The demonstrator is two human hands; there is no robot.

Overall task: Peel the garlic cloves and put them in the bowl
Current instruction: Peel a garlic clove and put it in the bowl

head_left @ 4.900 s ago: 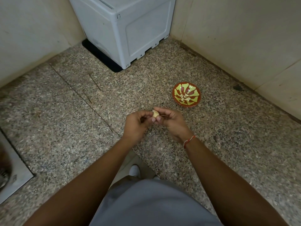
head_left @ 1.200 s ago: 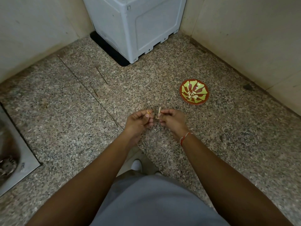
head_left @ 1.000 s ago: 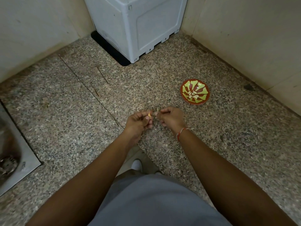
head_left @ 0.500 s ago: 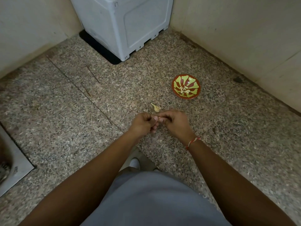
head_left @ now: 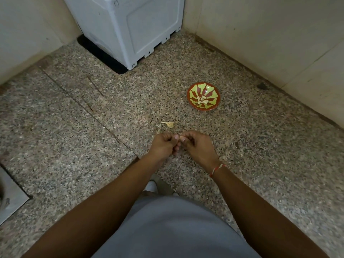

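Curled fingers of the left hand [head_left: 163, 145] and right hand [head_left: 195, 146] hide nearly all of the garlic clove [head_left: 178, 137]. The bowl [head_left: 193, 105] contents are too small to count. The frame's top edge cuts off the grey appliance [head_left: 130, 28].

- On the floor [head_left: 65, 142], in its far corner between the walls: a cabinet [head_left: 134, 25].
- Right of the floor's middle, near the right wall: the bowl [head_left: 212, 107], with peeled cloves [head_left: 202, 99] in it.
- Nearer and left of the bowl: a garlic skin [head_left: 169, 124], loose on the floor.
- Just before the skin: left hand [head_left: 162, 145] and right hand [head_left: 197, 147], thumbs meeting, a small garlic piece [head_left: 180, 137] between them.
- At the floor's left edge: a metal plate [head_left: 9, 198].
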